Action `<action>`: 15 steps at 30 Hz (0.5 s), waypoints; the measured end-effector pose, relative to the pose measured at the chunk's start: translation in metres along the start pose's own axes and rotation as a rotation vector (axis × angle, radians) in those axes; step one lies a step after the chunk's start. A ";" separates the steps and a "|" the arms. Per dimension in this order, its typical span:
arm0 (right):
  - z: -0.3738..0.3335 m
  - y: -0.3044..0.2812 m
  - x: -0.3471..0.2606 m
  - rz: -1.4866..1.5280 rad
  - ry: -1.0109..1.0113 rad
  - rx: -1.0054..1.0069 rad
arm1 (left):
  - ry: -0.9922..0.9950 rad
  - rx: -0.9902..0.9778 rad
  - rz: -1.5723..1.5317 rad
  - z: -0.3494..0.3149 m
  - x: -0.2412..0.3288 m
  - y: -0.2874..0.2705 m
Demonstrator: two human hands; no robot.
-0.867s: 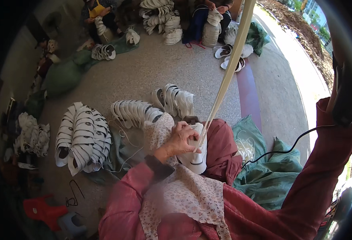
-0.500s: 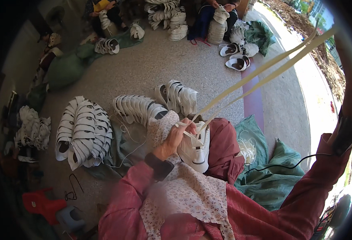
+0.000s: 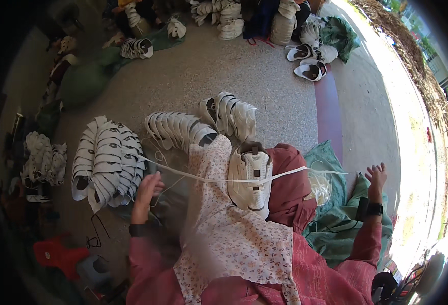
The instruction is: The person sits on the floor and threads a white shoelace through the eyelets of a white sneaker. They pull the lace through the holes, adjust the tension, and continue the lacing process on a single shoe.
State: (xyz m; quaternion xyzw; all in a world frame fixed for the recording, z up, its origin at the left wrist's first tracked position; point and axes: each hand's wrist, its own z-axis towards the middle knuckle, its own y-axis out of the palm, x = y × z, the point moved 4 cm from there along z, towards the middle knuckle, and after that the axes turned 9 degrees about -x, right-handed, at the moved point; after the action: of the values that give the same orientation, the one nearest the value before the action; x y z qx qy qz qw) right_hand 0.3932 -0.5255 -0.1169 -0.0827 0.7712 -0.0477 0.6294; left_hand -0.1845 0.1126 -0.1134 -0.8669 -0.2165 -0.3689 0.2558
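On my lap rests a white shoe upper [image 3: 251,185], toe toward me, with perforated panels and a dark inner lining. A flat cream shoelace [image 3: 207,179] runs across its lower eyelet area, and both ends stretch outward in the air. My left hand [image 3: 147,192] is off to the left of the shoe, fingers apart and not touching the lace. My right hand [image 3: 376,179] is out to the right, fingers spread, beyond the lace's right end. Neither hand holds anything.
Nested stacks of white uppers [image 3: 109,165] stand on the floor at left, with another row [image 3: 175,128] ahead. A bundle of pale laces [image 3: 319,189] lies on green sacking [image 3: 331,234] at my right. A red plastic stool [image 3: 58,256] is lower left. People sit at the far side.
My right hand has come down from high at the upper right, where the lace was pulled taut. My left hand has left the shoe and moved left. The lace now spreads sideways, released.
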 end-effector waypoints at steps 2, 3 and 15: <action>-0.058 0.074 0.011 -0.221 -0.161 -0.228 | 0.113 0.063 0.532 -0.004 0.010 0.004; -0.083 0.107 0.015 -0.339 -0.302 -0.378 | 0.270 0.082 0.643 -0.011 0.031 0.021; -0.255 0.295 -0.063 -0.894 -0.974 -1.073 | 1.271 -0.423 0.695 -0.028 0.150 0.213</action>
State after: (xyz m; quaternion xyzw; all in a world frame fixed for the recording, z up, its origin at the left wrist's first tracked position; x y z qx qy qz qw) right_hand 0.1354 -0.2322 -0.0571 -0.6779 0.2272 0.1211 0.6886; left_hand 0.0160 -0.0417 -0.0446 -0.5364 0.3342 -0.7296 0.2614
